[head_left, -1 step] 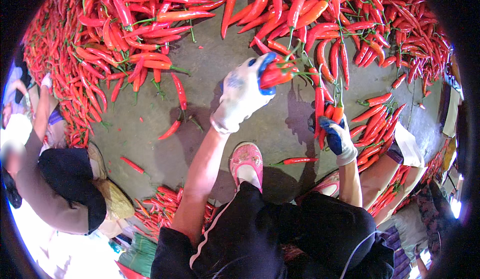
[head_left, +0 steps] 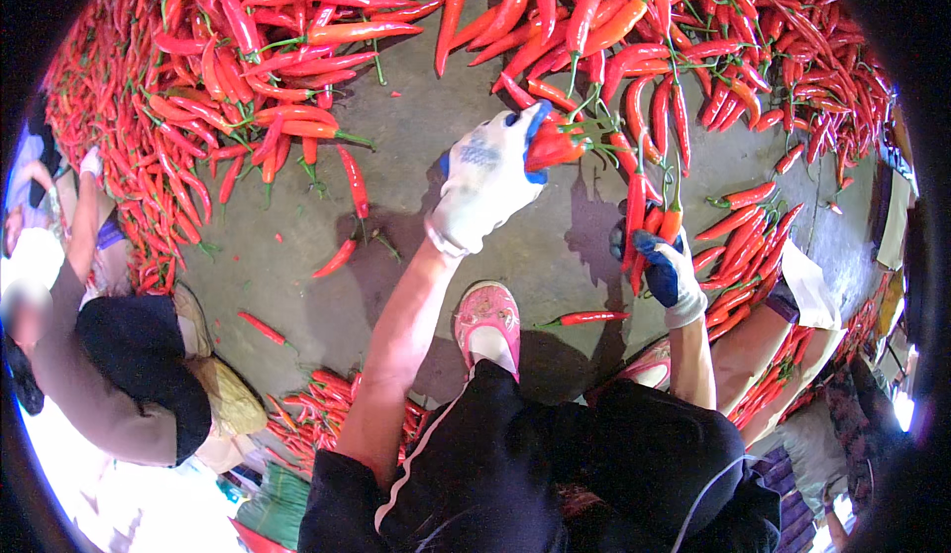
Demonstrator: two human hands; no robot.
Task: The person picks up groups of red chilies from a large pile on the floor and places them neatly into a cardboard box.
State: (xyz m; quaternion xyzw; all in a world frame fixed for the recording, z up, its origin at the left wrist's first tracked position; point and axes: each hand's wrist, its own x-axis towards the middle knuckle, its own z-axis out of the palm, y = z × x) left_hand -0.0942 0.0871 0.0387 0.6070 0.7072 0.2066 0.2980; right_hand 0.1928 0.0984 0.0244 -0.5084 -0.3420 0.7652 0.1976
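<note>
My left hand (head_left: 487,184) wears a white glove with a blue coated palm. Its fingers are closed round a small bunch of red chili peppers (head_left: 557,147), whose green stems point right. Lower and to the right is my right hand (head_left: 674,277), in a similar blue and white glove. It grips a few chili peppers (head_left: 671,224) with their stems up; the fingers are partly hidden. Between the two hands, more long red peppers (head_left: 635,198) stand close by, and I cannot tell whether all are held. One loose pepper (head_left: 591,318) lies on the floor below.
Large heaps of red peppers (head_left: 317,33) cover the grey concrete floor (head_left: 406,87) ahead and to the left. A smaller pile (head_left: 743,246) lies at the right beside an opened carton (head_left: 810,285). My pink shoe (head_left: 487,317) is below. A co-worker (head_left: 109,394) sits at the left.
My left hand has shifted slightly to the right with its bunch of chili peppers. My right hand stays almost where it was.
</note>
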